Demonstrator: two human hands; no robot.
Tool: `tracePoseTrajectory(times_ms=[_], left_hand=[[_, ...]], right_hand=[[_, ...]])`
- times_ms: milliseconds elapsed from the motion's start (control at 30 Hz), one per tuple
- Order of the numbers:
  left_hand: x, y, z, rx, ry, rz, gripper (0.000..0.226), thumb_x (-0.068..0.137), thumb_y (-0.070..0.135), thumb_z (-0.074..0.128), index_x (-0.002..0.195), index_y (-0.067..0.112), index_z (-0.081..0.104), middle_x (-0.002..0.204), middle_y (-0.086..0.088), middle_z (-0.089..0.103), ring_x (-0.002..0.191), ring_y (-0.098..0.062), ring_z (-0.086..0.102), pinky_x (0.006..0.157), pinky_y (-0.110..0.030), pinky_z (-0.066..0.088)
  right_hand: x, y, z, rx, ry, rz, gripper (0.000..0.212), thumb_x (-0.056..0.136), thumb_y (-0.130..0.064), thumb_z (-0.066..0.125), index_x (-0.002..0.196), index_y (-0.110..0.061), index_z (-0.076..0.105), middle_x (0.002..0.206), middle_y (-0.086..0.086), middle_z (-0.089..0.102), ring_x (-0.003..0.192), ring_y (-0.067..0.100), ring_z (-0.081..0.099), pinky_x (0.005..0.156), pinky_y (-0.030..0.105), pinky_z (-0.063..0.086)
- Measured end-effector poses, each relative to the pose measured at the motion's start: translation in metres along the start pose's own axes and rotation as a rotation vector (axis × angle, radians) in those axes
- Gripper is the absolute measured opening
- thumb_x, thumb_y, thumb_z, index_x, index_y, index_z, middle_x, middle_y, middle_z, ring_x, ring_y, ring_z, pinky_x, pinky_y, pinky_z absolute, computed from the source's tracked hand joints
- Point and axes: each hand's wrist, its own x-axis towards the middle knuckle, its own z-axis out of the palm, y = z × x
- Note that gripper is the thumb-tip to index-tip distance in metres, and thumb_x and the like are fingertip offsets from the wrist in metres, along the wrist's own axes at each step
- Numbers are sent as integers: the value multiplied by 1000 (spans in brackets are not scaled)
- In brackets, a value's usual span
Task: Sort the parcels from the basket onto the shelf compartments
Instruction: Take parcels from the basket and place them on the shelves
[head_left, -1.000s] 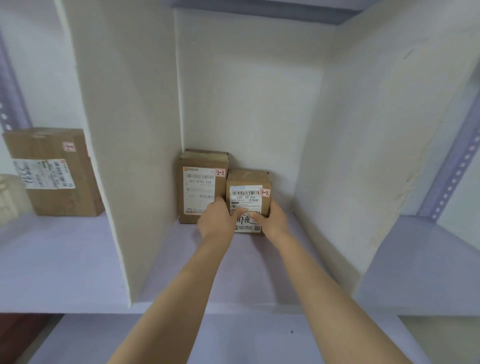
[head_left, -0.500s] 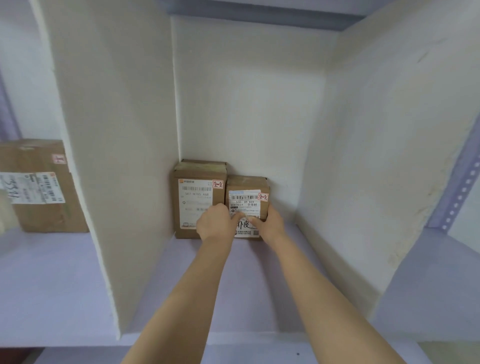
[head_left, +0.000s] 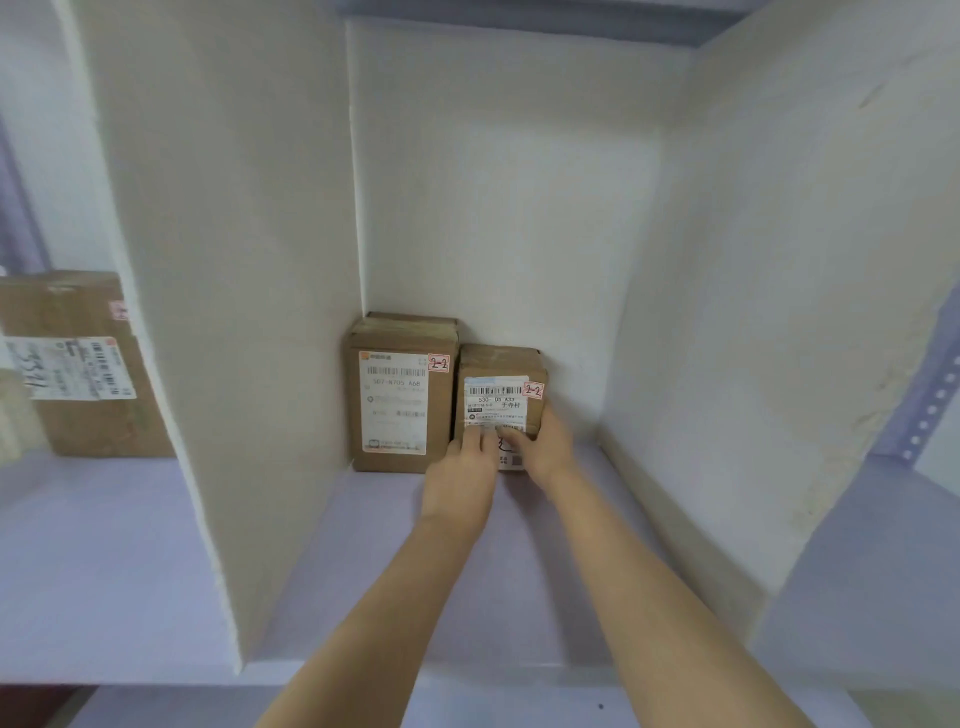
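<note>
The small 2-2 parcel (head_left: 496, 400) stands at the shelf compartment's (head_left: 395, 545) 12 o'clock, touching a taller parcel (head_left: 400, 400) at 9 o'clock. The left grip (head_left: 462, 473) presses flat-fingered on its label; the right grip (head_left: 548, 447) clasps its 3 o'clock edge. Probably light and stiff; hold opposite sides.

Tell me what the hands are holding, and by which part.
The smaller parcel, standing on the shelf. The right hand grips its lower right edge; the left hand presses straight fingers on its lower front.
</note>
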Motion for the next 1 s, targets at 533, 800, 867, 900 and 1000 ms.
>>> tracePoseTrajectory(times_ms=[533,800,867,900,1000], left_hand=[[-1,-30,-11,720,-2,288,68,103,30,30,154,9,-10,161,-17,-12,149,-36,-7,106,-51,-23],[7,-34,-16,962,-49,370,75,102,43,28,152,8,-16,159,-21,-19,148,-40,-9,102,-56,-26],[8,-34,-18,991,-57,370,75,102,44,27,152,8,-16,159,-21,-19,148,-39,-9,102,-56,-26],[9,-34,-18,996,-56,366,75,102,44,27,152,9,-15,159,-21,-18,148,-40,-9,102,-56,-26],[8,-30,-22,1012,-82,359,73,102,44,25,153,8,-14,159,-23,-17,148,-40,-11,100,-57,-27]], right_hand=[[-69,-8,-44,-1306,15,-768,63,74,-2,27,120,-7,70,134,14,61,119,34,62,95,47,53],[-45,0,-33,-1517,-157,-615,61,49,-11,92,108,-13,77,129,11,65,114,31,65,114,44,9],[-48,-6,-31,-1513,-139,-602,68,46,-15,94,112,-13,75,133,10,63,119,31,62,115,46,3],[-49,-8,-30,-1520,-121,-583,69,53,-18,92,119,-14,72,139,10,58,125,30,58,115,48,-4],[-56,-23,-29,-1519,-138,-502,63,77,-20,79,137,-15,58,154,9,40,140,30,41,114,50,-12]])
